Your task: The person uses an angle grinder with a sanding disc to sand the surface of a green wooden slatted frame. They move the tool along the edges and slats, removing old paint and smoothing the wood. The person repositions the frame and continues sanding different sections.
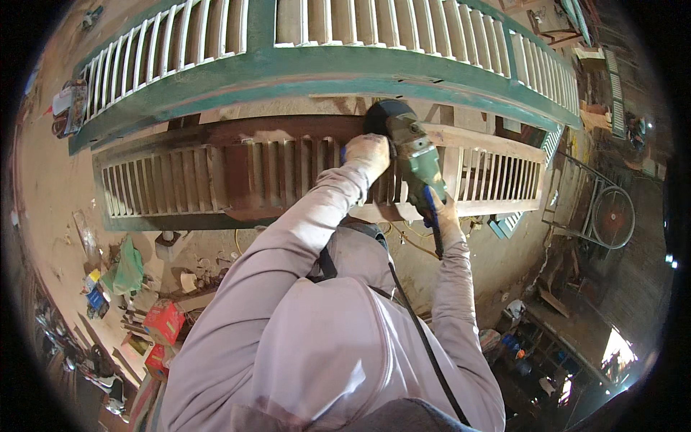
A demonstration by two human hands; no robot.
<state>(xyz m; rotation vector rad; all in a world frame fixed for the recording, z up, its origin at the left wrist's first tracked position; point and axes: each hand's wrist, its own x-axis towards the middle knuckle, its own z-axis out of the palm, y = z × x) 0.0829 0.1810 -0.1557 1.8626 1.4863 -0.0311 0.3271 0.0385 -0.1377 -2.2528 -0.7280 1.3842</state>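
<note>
An angle grinder (425,164) with a green body and a dark round disc (383,114) spans the space between my hands. My left hand (368,154) is closed near the grinder's head, seemingly round its side handle, which is mostly hidden. Further back, my right hand (443,214) wraps the rear of the tool's body. The disc lies over the far rail of a brown wooden louvered shutter (237,176); whether it touches the wood I cannot tell. The shutter lies lengthwise across in front of me, its slats partly hidden by my left arm.
Beyond the shutter stretches a green-framed louvered panel (324,68) with white slats. A wheeled metal cart (612,216) stands at the right. Red boxes (164,322), a green cloth (125,266) and scraps litter the left floor. A black cord (425,338) runs down over my shirt.
</note>
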